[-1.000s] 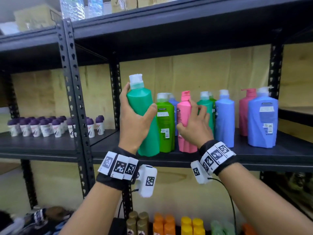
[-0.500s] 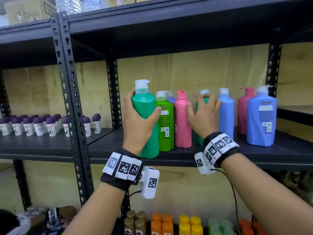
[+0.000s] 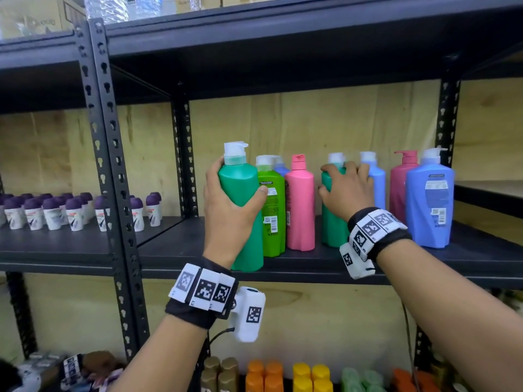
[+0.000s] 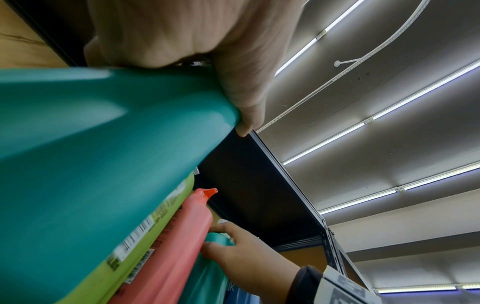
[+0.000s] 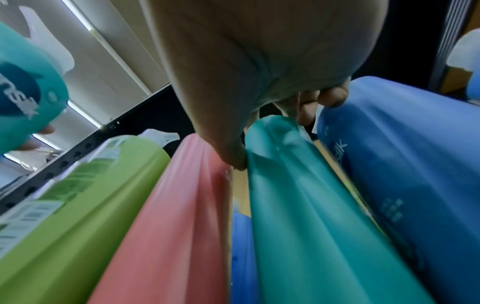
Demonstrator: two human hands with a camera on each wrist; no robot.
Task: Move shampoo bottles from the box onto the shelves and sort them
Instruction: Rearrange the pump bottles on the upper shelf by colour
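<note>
My left hand (image 3: 230,210) grips a teal pump bottle (image 3: 240,190) upright at the front of the middle shelf (image 3: 198,250); the same teal pump bottle (image 4: 91,154) fills the left wrist view. Right of it stand a lime-green bottle (image 3: 273,210) and a pink bottle (image 3: 300,202). My right hand (image 3: 346,190) holds a second teal bottle (image 3: 332,224) by its shoulder, thumb on its left side, fingers curled over the top. In the right wrist view this second teal bottle (image 5: 298,205) stands between the pink bottle (image 5: 176,216) and a blue bottle (image 5: 405,174).
Further right on the shelf stand a blue bottle (image 3: 377,182), a magenta pump bottle (image 3: 400,182) and a large blue pump bottle (image 3: 428,205). Small purple-capped bottles (image 3: 53,212) fill the left bay. A perforated black upright (image 3: 113,165) stands left of my left hand. Coloured bottles (image 3: 283,374) line the shelf below.
My right hand left the pink bottle and moved right onto the second teal bottle, opening a gap beside the pink one. My left hand lowered the teal pump bottle to the shelf front.
</note>
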